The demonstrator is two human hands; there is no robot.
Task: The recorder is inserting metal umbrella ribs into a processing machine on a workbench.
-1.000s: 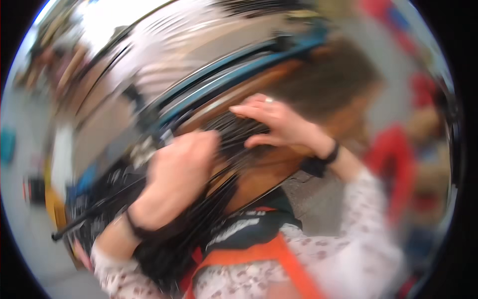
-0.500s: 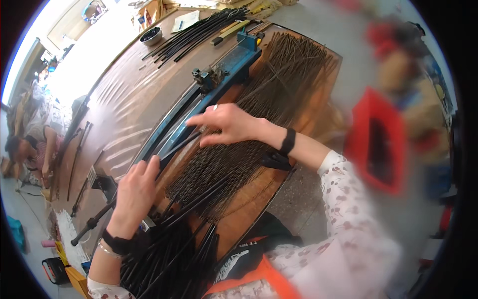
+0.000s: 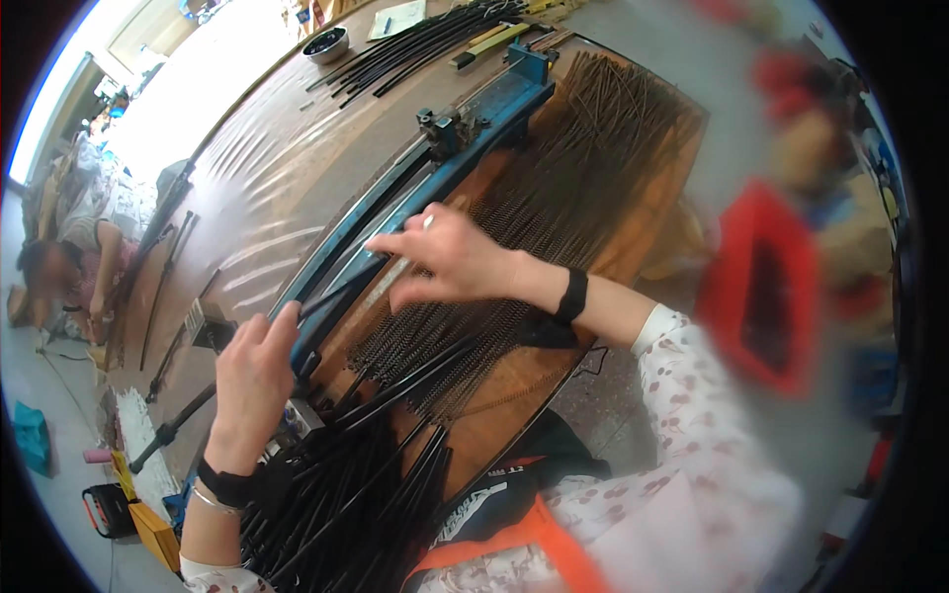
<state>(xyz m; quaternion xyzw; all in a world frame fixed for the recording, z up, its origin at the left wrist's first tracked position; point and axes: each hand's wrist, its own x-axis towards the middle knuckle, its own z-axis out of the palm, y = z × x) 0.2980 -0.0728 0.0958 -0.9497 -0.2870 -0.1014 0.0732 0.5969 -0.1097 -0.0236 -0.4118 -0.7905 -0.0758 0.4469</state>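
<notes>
My left hand (image 3: 255, 381) is closed around a slim black rod (image 3: 341, 289), which slants up beside the blue metal rail fixture (image 3: 395, 212). The rod's upper end reaches my right hand (image 3: 450, 257), held over the rail with the index finger stretched out and the thumb apart. Whether those fingers touch the rod is hard to see. Many long thin coil springs (image 3: 554, 193) lie in a wide bundle on the table under and beyond my right hand. Below my hands is a heap of black rods (image 3: 326, 504).
A small clamp block (image 3: 445, 133) stands on the rail. At the far side are more black rods (image 3: 425, 59), a bowl (image 3: 326, 44) and a paper pad (image 3: 397, 18). A co-worker (image 3: 84, 262) sits at left. A red container (image 3: 761, 287) stands at right.
The view has shifted, so the table and fixture appear further right. My right hand's fingers have come down nearer the rod's upper end; the left hand keeps its hold.
</notes>
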